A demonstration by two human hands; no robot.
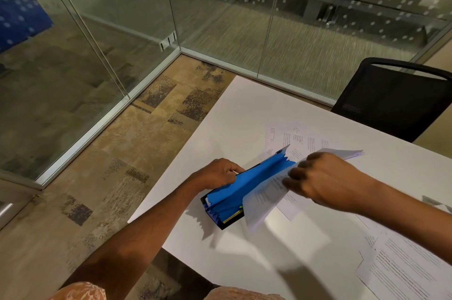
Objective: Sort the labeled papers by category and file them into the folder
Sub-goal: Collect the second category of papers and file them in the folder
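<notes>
Gripping the folder [244, 184] edge with curled left hand [219, 172], to keep pockets spread; pinching papers [264, 198] in right hand [325, 177], tilted for sliding in. Probably mid-filing.

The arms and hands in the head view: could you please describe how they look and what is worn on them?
Both arms are bare, from the left hand and right hand back to the picture's edges: no gloves, watch or bracelet shows. Rings cannot be ruled out, as the right hand is blurred. Peach patterned fabric at the bottom edge is probably clothing.
</notes>
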